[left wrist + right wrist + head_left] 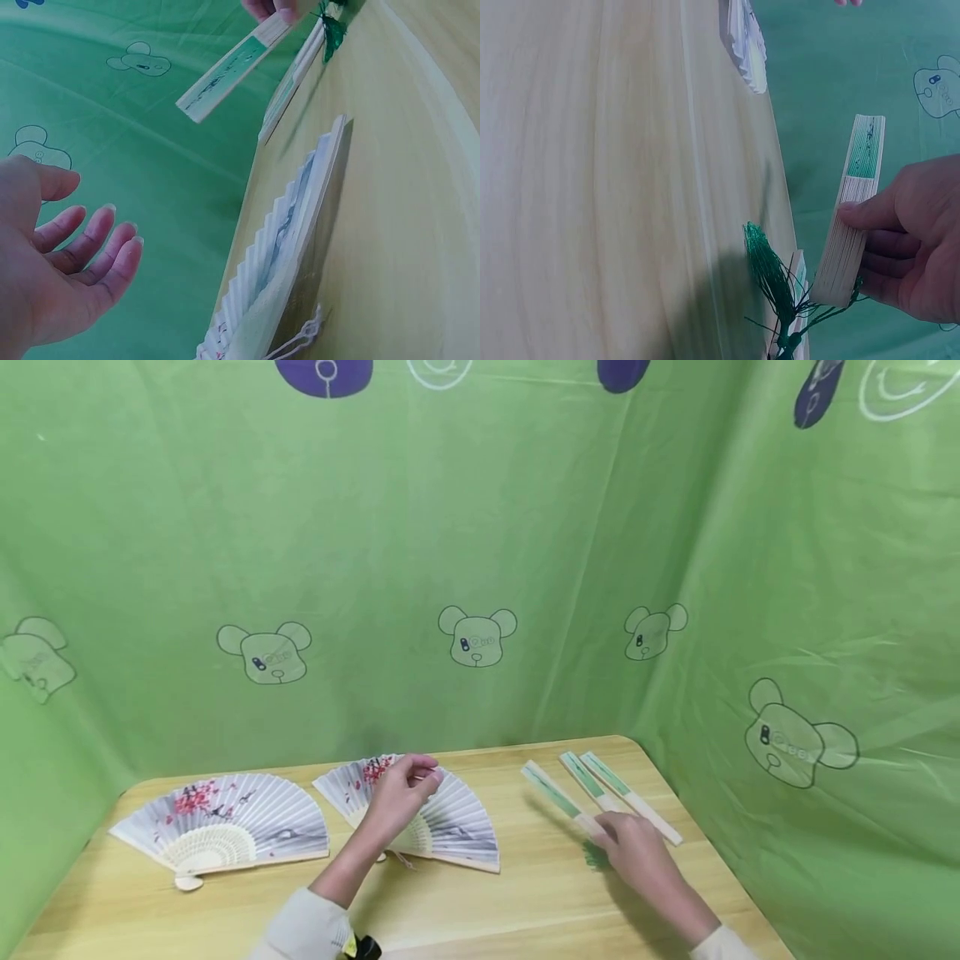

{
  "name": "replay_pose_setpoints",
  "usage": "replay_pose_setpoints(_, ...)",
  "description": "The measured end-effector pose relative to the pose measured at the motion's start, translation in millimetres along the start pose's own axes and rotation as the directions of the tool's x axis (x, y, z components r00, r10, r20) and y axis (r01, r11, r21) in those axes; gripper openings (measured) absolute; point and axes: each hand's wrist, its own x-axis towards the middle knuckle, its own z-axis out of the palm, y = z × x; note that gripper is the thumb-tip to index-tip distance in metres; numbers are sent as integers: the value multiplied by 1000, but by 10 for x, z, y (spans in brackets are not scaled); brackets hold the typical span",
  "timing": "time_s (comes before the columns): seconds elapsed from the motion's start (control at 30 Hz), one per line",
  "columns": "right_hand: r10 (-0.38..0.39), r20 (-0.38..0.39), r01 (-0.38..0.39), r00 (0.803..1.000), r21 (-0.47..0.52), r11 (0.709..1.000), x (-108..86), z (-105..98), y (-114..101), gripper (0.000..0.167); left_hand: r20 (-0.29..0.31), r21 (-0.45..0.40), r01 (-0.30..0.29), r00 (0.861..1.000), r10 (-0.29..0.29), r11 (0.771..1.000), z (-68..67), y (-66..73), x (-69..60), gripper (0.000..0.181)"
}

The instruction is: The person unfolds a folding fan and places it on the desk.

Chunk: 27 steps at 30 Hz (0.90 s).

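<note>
A folded green-and-cream hand fan [553, 789] is gripped near its lower end by my right hand [641, 860]. In the right wrist view, thumb and fingers hold the folded fan [849, 225] above the table, its green tassel [769, 274] hanging down. Two more folded fans [596, 777] lie side by side just beyond that hand. My left hand [401, 797] hovers over an opened white fan [465, 818] with red blossoms; in the left wrist view its loosely bent fingers [97, 247] hold nothing. Another opened blossom fan [225, 814] lies at the left.
The wooden table [480, 910] has rounded far corners. Green cloth [480, 527] printed with bear heads hangs behind it and along both sides. A pale tassel cord [304, 337] trails from the middle fan.
</note>
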Motion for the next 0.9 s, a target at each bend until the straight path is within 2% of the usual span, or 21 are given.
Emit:
replay_pose_setpoints(0.23,-26,-49,27,998,30,999,-8,2,-94,17,15,-80,39,999,-38,996,68,11,6,35)
replay_pose_setpoints(0.47,25,-5,-24,1000,110,994,-2,-3,-223,16,33,-180,48,999,-43,982,142,24,21,39)
replay_pose_setpoints(0.9,39,-20,-35,999,174,984,16,45,-400,17,66,-227,56,997,-42,972,324,46,57,41)
